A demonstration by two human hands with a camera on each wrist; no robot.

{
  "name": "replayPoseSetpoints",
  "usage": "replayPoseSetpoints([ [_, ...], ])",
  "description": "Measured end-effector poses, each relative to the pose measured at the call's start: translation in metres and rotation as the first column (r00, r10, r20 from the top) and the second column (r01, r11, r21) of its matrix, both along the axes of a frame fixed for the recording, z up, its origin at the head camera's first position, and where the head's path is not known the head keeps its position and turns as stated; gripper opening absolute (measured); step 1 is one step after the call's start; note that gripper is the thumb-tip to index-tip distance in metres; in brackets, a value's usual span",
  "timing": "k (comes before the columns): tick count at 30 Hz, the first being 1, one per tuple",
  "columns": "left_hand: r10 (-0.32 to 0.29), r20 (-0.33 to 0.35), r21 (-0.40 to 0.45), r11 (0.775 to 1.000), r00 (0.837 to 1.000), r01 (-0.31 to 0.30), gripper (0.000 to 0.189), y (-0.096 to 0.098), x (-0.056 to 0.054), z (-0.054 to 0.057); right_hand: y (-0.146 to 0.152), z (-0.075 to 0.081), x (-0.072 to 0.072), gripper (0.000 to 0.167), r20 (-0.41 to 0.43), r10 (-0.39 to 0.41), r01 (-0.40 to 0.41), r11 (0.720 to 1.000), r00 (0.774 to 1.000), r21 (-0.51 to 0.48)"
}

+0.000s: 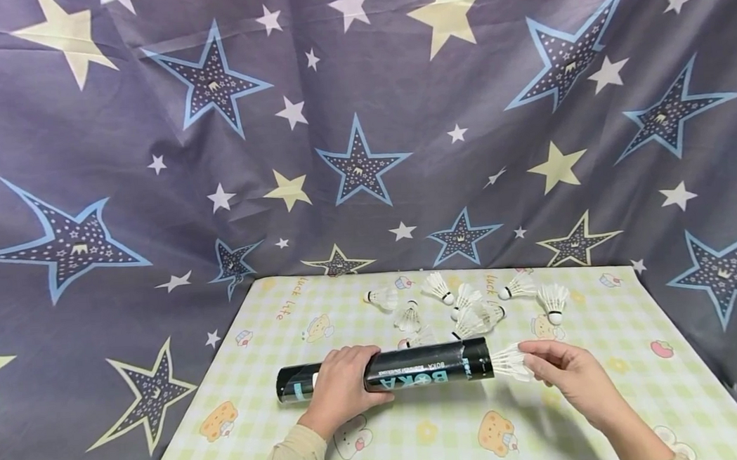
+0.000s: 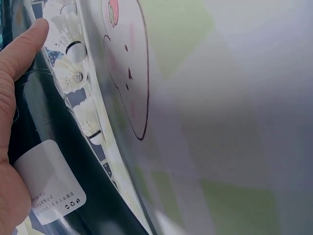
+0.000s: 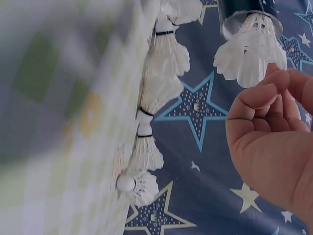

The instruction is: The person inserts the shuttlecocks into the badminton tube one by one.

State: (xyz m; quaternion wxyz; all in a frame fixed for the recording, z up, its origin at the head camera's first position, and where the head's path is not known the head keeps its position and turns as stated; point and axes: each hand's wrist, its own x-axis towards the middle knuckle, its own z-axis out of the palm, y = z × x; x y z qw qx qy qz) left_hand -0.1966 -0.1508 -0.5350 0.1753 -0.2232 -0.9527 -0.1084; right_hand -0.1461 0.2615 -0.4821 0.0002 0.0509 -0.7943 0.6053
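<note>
My left hand (image 1: 342, 384) grips a black shuttlecock tube (image 1: 427, 364) around its left half and holds it nearly level above the table. A white label on the tube (image 2: 51, 181) shows beside the palm in the left wrist view. From the tube's right end sticks the feather skirt of a shuttlecock (image 1: 508, 362); its cork is hidden inside. With thumb and forefinger, my right hand (image 1: 564, 375) pinches the edge of those feathers. The right wrist view shows the same shuttlecock (image 3: 252, 51) with its skirt spread outside the tube's rim (image 3: 227, 27).
Several loose white shuttlecocks lie on the table behind the tube, among them one at the left (image 1: 382, 299) and one at the right (image 1: 553, 303). A green checked cloth (image 1: 280, 446) with cartoon prints covers the table. A dark star-patterned curtain (image 1: 372, 82) hangs behind and at the sides.
</note>
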Motion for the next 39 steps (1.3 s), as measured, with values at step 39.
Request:
replayPoseSetpoints([
  [39, 0.000, 0.013, 0.009, 1.000, 1.000, 0.000, 0.088, -0.002, 0.001, 0.003, -0.047, -0.021, 0.000, 0.034, 0.036, 0.119, -0.116, 0.991, 0.992, -0.062],
])
